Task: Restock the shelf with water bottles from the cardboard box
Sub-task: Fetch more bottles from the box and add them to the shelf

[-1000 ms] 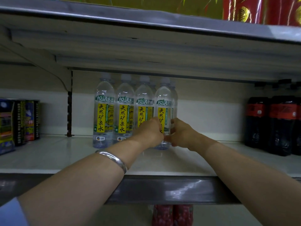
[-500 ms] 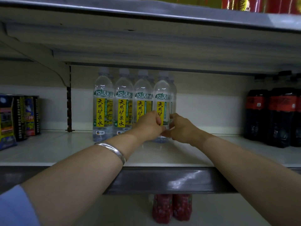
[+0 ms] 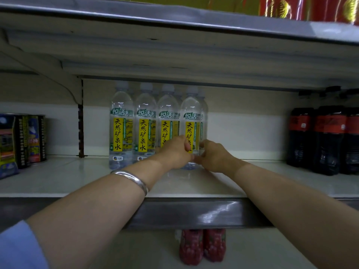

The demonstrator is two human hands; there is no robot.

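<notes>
While both arms reach in, left hand (image 3: 175, 152) and right hand (image 3: 212, 155) grasp the rightmost clear plastic yellow-labelled water bottle (image 3: 192, 123) mid-depth on the white shelf (image 3: 58, 177).

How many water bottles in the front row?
4, side by side mid-shelf: far left, second, third, and rightmost, which both hands hold low. More caps show behind, so further bottles are partly hidden.

Little is changed vs 1 s ago. The left hand (image 3: 175, 152) and right hand (image 3: 212, 155) are kept curled on the rightmost front water bottle (image 3: 192, 123), w/ the thumbs raised slightly higher on its label. No bottle displacement along the shelf (image 3: 77, 177) can be told.
</notes>
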